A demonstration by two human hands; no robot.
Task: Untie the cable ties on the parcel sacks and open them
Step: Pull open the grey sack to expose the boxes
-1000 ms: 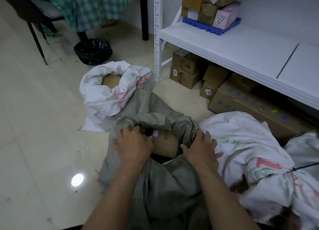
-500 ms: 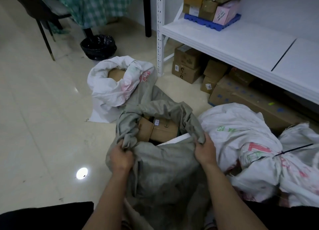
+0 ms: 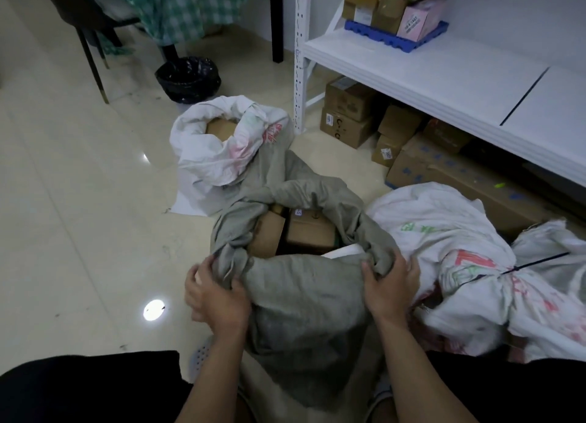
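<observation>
Floor-level: both hands (image 3: 390, 283) gripping grey sack (image 3: 304, 295) rim.

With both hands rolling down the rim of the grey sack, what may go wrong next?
1. The boxes stand loose at the mouth of the grey sack; they might tip out if the left hand and right hand pull the rim down unevenly.
2. The white sack on the right is tied with a black cable tie and may be overlooked.

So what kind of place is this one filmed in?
Probably a small parcel storeroom or pickup point: white metal shelving over cardboard cartons, and woven sacks on the tiled floor, the grey sack open on boxed parcels.
</observation>
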